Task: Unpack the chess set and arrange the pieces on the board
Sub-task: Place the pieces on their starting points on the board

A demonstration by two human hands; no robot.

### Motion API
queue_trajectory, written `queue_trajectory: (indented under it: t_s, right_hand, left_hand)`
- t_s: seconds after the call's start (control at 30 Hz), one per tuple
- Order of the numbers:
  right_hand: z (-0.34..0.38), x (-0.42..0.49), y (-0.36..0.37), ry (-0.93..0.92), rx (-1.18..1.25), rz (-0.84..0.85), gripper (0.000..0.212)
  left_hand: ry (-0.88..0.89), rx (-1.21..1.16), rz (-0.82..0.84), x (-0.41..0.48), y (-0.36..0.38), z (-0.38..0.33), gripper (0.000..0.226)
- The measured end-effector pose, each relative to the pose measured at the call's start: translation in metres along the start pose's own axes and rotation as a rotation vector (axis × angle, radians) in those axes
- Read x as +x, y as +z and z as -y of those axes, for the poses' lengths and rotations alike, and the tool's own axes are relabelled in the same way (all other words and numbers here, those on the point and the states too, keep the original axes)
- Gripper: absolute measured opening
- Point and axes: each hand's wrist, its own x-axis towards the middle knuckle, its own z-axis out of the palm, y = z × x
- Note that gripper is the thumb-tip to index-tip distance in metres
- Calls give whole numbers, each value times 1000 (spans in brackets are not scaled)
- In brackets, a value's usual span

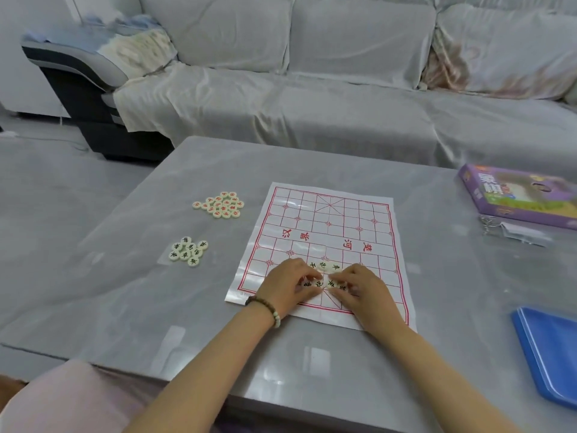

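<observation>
A paper Chinese chess board [327,226] with red grid lines lies flat on the grey table [199,310]. Several cream discs with black characters [324,267] sit clustered on the board's near half. My left hand [287,284] and my right hand [359,285] rest side by side on that cluster, fingertips pinching discs; which discs each holds is partly hidden. Left of the board lie a pile of red-lettered pieces [220,205] and a smaller pile of black-lettered pieces [188,250].
A purple game box [518,195] lies at the table's far right, with a key ring [490,223] and a small clear packet beside it. A blue lid or tray [552,351] sits at the right edge. A covered sofa [343,98] stands behind the table.
</observation>
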Motion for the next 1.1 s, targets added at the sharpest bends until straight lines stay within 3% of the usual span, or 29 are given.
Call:
queue_trajectory:
  t_s: [0.27,0.47,0.57,0.77,0.93,1.1]
  right_hand:
    - [17,12,2,-28,48,-16,23]
    - [80,50,46,-173,89,121,28]
    - [119,72,79,-260,44,239,42]
    - [161,100,122,-368,-85,384,56]
    - [148,89,128,-416,-244,417,57]
    - [138,69,117,-462,-265,330,56]
  left_hand:
    - [-62,-65,-47,-17,-37,17,38]
    - [-238,142,-260,-59,-102,94,53]
    - [-345,189,-184,-78,-116,128,70]
    - [-340,285,-12,-96,-115,156,111]
    - [-323,353,-19,-98,-111,156,114]
    - [-362,367,-18,-117,-102,141,104]
